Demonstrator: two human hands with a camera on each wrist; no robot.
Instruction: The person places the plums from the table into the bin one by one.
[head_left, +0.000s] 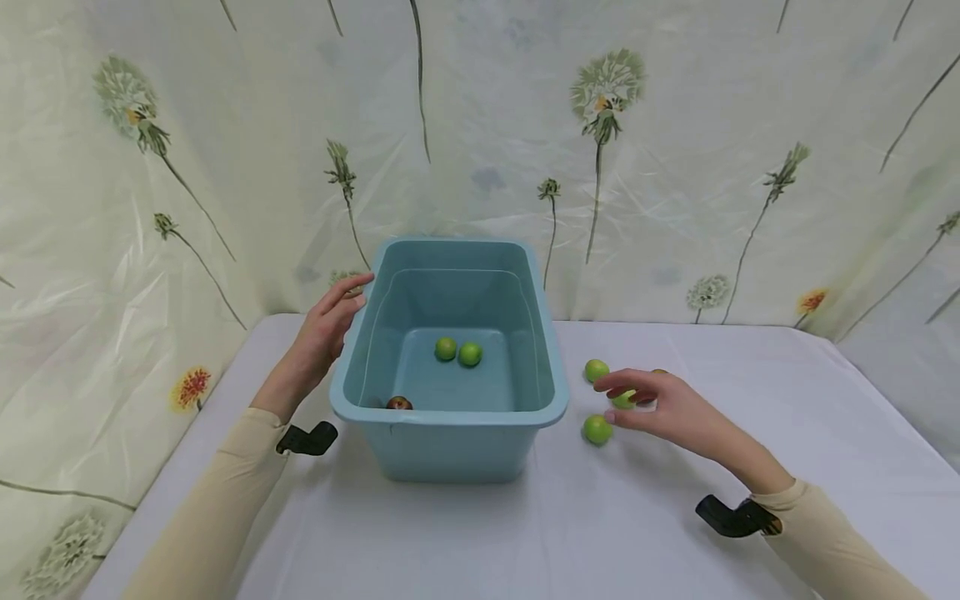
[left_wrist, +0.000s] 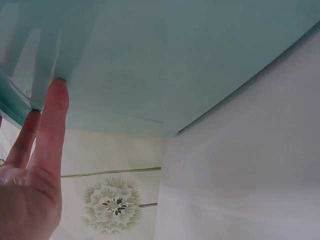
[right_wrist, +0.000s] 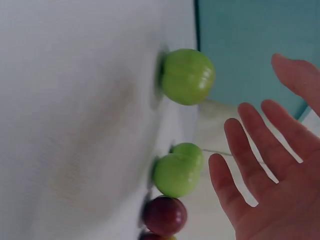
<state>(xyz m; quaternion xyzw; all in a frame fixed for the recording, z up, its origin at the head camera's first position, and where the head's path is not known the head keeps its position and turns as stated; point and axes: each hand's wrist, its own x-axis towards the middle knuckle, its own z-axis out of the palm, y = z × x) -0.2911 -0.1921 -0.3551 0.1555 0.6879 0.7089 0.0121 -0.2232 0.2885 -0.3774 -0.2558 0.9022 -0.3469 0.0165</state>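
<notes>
My left hand (head_left: 318,337) is at the left side of a light blue plastic tub (head_left: 450,419), fingers extended. In the left wrist view, its fingertips touch the tub's outer wall (left_wrist: 130,65). Over the table on the tub's right, my right hand (head_left: 675,412) hovers with fingers spread and holds nothing. Close to it lie several round fruits: a near green one (head_left: 597,429), a far green one (head_left: 596,370) and another green one partly hidden by the fingers. Dark red plum-like fruit (right_wrist: 165,216) shows in the right wrist view, mostly hidden by the hand from above.
Inside the tub, two green fruits (head_left: 470,354) lie on the floor and a dark red fruit (head_left: 399,403) sits by the near wall. A white cloth covers the table (head_left: 465,542). Behind hangs a floral curtain (head_left: 480,108). Each wrist carries a black camera mount (head_left: 307,439).
</notes>
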